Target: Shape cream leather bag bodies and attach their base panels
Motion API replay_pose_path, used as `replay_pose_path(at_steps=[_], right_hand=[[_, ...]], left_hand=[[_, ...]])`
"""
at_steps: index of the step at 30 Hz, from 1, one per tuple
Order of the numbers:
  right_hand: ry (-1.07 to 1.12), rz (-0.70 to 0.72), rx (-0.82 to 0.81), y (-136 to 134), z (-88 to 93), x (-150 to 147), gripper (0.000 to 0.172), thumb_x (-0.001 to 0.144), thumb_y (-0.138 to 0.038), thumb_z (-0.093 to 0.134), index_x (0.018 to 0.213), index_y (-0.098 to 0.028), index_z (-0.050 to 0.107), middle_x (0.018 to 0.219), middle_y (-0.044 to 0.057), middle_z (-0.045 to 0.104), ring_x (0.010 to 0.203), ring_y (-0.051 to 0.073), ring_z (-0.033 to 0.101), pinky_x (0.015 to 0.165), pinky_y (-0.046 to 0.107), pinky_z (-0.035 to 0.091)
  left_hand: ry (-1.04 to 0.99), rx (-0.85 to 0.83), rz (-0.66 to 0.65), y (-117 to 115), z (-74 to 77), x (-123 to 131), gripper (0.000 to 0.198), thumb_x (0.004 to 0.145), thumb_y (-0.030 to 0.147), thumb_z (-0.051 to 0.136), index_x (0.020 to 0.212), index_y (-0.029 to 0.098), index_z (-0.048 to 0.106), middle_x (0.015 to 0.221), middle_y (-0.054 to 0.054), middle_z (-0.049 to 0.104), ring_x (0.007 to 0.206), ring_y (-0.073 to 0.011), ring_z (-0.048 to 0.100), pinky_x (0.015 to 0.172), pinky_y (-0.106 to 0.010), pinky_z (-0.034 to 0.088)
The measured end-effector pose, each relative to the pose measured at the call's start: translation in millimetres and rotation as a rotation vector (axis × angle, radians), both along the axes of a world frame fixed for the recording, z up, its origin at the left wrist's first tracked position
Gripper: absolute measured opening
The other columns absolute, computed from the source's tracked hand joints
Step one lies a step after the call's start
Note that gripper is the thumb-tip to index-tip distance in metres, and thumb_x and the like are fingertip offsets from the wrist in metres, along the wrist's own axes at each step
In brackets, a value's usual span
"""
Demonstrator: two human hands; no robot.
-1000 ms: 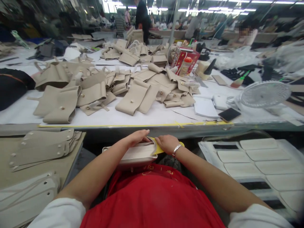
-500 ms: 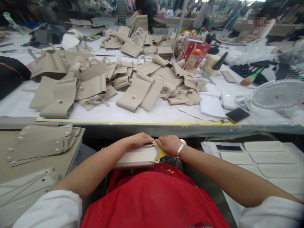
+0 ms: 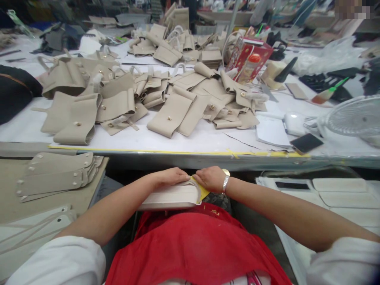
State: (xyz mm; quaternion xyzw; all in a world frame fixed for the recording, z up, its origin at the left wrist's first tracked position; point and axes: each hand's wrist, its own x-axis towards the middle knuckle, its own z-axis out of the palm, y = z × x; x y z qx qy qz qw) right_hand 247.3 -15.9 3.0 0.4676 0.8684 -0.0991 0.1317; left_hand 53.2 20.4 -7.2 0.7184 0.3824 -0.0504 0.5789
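Observation:
Over my lap rests a cream, box-like leather piece point(image 3: 172, 197) with a curved right end, perhaps part of a bag. My left hand point(image 3: 172, 176) lies along its far upper edge, fingers bent over it and thumb near the right corner. At that corner a small yellow sheet point(image 3: 202, 193) sits against the curved end. My right hand point(image 3: 209, 178) pinches the sheet at its upper side, fingers curled, close to my left fingertips. A silver bracelet point(image 3: 226, 182) is on the right wrist. What lies beneath the fingers is hidden.
Beige bag parts point(image 3: 170, 113) with metal studs lie heaped across the white-covered table point(image 3: 142, 138). Flat beige straps point(image 3: 56, 170) are stacked at left, cream panels point(image 3: 341, 198) at right. A fan point(image 3: 353, 118), a phone point(image 3: 306, 143) and a red box point(image 3: 249, 57) stand further back.
The view has turned slightly, so the table's things sit a little further right. My hands keep nearly the same place on the cream piece; the right wrist has turned a little.

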Motion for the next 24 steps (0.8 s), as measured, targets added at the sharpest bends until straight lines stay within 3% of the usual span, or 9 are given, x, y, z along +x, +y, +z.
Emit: replay_pose_path(at_steps=[6,10,14,18,24], right_hand=[[0.049,0.117,0.005,12,-1.7,-5,0.050,0.093,-0.042,0.017,0.085,-0.019,0.061,0.084,0.008,0.067,0.075,0.020,0.062,0.060,0.027,0.037],[0.063,0.233,0.006,25,-2.3,-15,0.050,0.093,-0.042,0.018,0.084,-0.019,0.061,0.082,0.008,0.067,0.074,0.020,0.062,0.059,0.027,0.036],[0.090,0.348,0.002,39,-3.1,-33,0.052,0.093,-0.044,0.016,0.086,-0.018,0.061,0.083,0.010,0.067,0.076,0.020,0.062,0.061,0.028,0.037],[0.114,0.397,0.014,47,-2.3,-55,0.053,0.092,-0.045,0.017,0.090,-0.018,0.062,0.087,0.011,0.067,0.079,0.021,0.061,0.063,0.029,0.038],[0.117,0.382,0.025,45,7.9,-80,0.053,0.091,-0.047,0.018,0.092,-0.019,0.063,0.091,0.010,0.067,0.084,0.020,0.061,0.067,0.030,0.041]], left_hand=[[-0.019,0.042,-0.100,2,-2.5,-13,0.049,0.080,0.057,0.039,0.076,0.014,0.062,0.065,0.002,0.052,0.058,-0.0101,0.041,0.056,-0.020,0.034],[0.063,0.157,-0.142,-2,4.1,-18,0.049,0.083,0.054,0.036,0.090,0.014,0.064,0.084,-0.004,0.062,0.072,-0.0152,0.052,0.067,-0.022,0.039],[0.167,0.290,-0.125,-9,6.3,-33,0.052,0.086,0.052,0.030,0.108,0.016,0.059,0.105,-0.009,0.063,0.091,-0.0211,0.057,0.080,-0.027,0.040],[0.174,0.350,-0.044,-20,8.7,-55,0.053,0.088,0.051,0.027,0.127,0.021,0.046,0.125,-0.006,0.054,0.110,-0.0212,0.052,0.094,-0.029,0.036],[0.349,0.442,0.327,-44,14.8,-80,0.066,0.085,0.050,0.028,0.139,0.012,0.024,0.130,-0.010,0.049,0.122,-0.0232,0.043,0.100,-0.034,0.032]])
